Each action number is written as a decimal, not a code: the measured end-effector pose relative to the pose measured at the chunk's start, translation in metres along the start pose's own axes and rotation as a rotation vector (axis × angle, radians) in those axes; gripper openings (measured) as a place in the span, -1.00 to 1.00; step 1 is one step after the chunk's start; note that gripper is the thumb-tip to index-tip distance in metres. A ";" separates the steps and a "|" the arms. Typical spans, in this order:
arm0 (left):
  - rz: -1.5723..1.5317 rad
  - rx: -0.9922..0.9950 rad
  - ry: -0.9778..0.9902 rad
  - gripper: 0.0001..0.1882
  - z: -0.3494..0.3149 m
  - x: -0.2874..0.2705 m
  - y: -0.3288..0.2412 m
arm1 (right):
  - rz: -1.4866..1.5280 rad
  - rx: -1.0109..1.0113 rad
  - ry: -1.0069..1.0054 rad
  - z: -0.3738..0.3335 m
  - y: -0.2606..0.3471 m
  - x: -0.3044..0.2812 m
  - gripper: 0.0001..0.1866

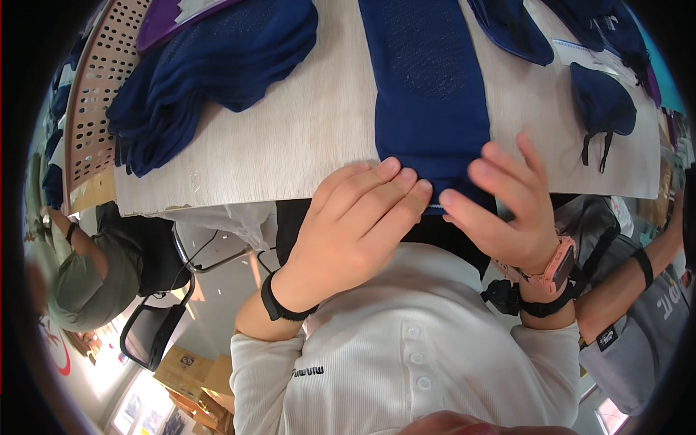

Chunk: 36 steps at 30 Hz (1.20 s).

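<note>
Left grip (362,221) rests its fingers on navy fabric (431,109), thumb hidden, hold unclear; right grip (516,206) spreads loosely beside the hem.

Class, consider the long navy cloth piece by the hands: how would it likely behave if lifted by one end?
The navy cloth piece would probably droop: the similar cloth pile lies in soft folds. It seems light for its size, looking thin and flat. Lying spread on the table, it's unlikely to roll.

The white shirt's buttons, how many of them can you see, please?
3, along its front: in the picture, top button, middle button and bottom button; more may be hidden.
</note>
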<state>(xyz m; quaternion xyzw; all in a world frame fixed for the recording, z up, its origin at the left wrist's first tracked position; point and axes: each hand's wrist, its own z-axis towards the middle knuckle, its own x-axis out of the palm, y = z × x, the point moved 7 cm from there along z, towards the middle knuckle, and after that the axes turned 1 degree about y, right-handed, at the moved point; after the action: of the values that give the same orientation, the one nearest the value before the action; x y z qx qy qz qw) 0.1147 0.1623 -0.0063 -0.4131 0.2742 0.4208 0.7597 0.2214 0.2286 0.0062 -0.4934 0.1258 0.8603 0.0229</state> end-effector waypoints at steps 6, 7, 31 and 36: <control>0.022 0.002 0.037 -0.62 0.002 0.000 0.003 | 0.044 0.038 0.024 0.003 -0.004 0.010 -0.77; 0.023 -0.007 0.030 -0.60 0.003 -0.001 0.004 | 0.059 0.046 0.022 0.003 -0.005 0.011 -0.78; 0.108 -0.017 0.055 -0.58 0.008 -0.014 0.014 | 0.458 0.358 0.091 0.032 -0.007 0.017 -0.84; 0.065 -0.102 -0.005 -0.64 0.005 -0.014 0.024 | 0.522 0.445 0.088 0.040 -0.011 0.027 -0.89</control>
<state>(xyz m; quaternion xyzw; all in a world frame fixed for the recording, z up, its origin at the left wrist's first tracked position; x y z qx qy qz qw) 0.0871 0.1680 -0.0028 -0.4413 0.2638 0.4597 0.7241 0.1756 0.2465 0.0008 -0.4643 0.4331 0.7665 -0.0966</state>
